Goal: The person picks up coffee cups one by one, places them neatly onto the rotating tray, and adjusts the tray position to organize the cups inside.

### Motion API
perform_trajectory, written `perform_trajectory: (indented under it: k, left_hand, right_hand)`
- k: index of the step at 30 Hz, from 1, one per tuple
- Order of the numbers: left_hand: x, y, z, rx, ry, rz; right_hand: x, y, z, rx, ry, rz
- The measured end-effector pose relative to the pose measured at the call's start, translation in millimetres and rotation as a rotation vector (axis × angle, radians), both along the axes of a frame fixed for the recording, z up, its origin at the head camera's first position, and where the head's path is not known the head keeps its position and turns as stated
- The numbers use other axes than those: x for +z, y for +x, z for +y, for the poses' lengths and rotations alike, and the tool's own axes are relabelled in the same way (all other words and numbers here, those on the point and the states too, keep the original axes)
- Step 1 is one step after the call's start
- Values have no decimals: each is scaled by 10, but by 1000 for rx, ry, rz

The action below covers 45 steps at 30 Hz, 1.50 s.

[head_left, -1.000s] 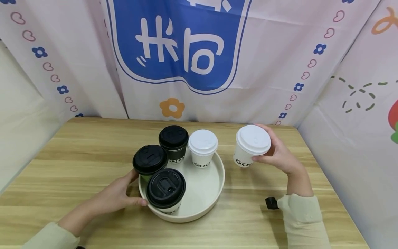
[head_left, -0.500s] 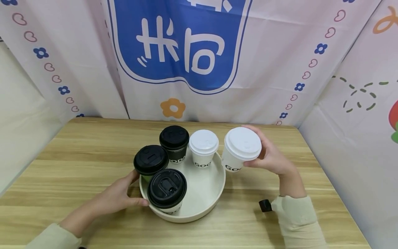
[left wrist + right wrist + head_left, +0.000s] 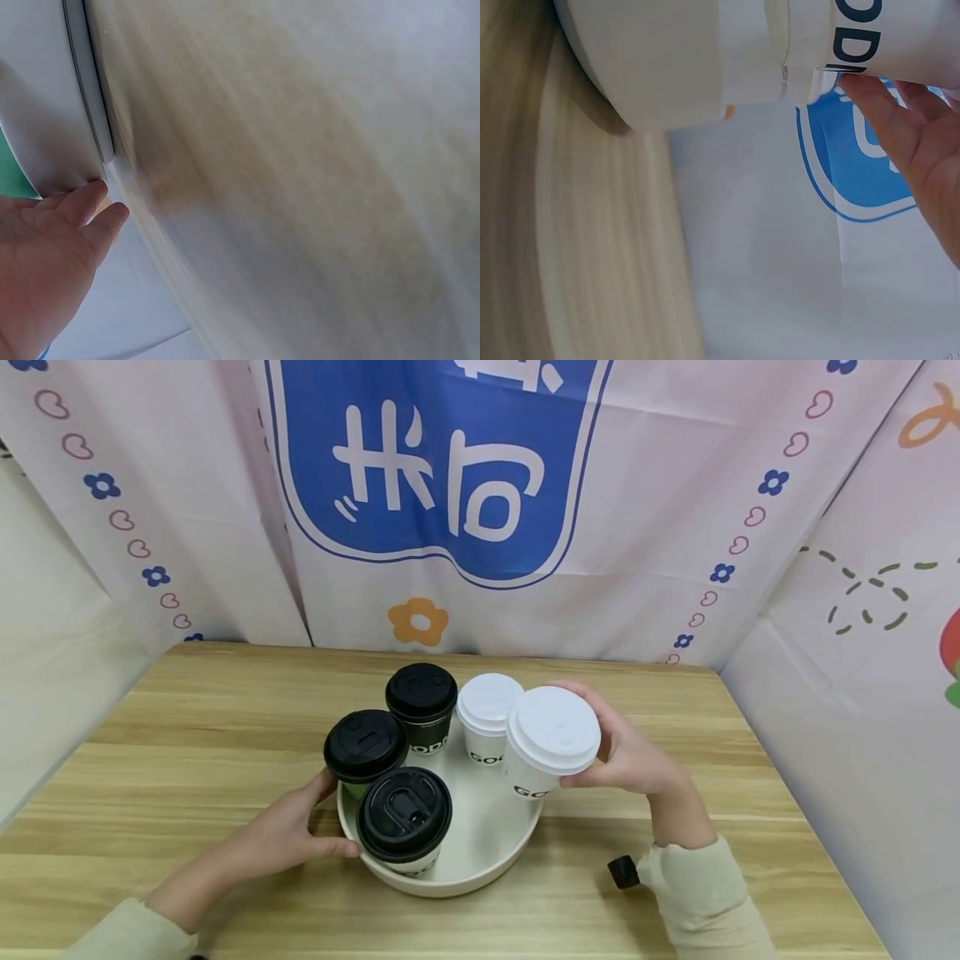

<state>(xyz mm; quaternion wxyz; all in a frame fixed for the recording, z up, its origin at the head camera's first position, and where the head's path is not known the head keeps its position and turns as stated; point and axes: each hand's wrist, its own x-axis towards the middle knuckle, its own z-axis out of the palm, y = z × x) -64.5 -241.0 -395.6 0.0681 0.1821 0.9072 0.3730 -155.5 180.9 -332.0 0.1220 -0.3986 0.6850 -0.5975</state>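
Observation:
In the head view a round cream tray (image 3: 491,839) carries three black-lidded paper cups, at the back (image 3: 422,693), left (image 3: 366,745) and front (image 3: 405,817), and a white-lidded paper cup (image 3: 483,743) at the back right. My right hand (image 3: 633,756) grips another white-lidded paper cup (image 3: 553,731), slightly tilted, over the tray's right side. Its base appears raised above the tray. With thumb and fingers spread, my left hand (image 3: 277,831) rests against the tray's left side. The left wrist view shows its fairly straight fingers (image 3: 90,202) touching the tray's outer wall (image 3: 45,105).
The wooden table (image 3: 187,735) extends around the tray on all sides. A printed white cloth (image 3: 637,527) hangs along its back edge, with pale side walls left and right. A small black piece (image 3: 624,872) sits at the right sleeve (image 3: 690,885).
My right hand has carried the white-lidded paper cup leftward and nearer, from beside the tray to over its right side. The left hand and the other cups keep their places.

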Motion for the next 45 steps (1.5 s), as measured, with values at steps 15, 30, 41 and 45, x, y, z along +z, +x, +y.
perform_trajectory:
  k: [15,30,41,45]
  left_hand:
    - [-6,-10,27,-5,5,-10]
    - [9,-40,58,-23,2,4]
    - [10,-22,86,-2,-9,21]
    - [32,-35,81,-3,-21,23]
  right_hand:
    - [-212,97,-235,97,83,-54]
    - [-389,135,-297,166,112,-102]
    - [-379,156,-298,128,164,-90]
    - [-365,148,-278,91,200,-79]
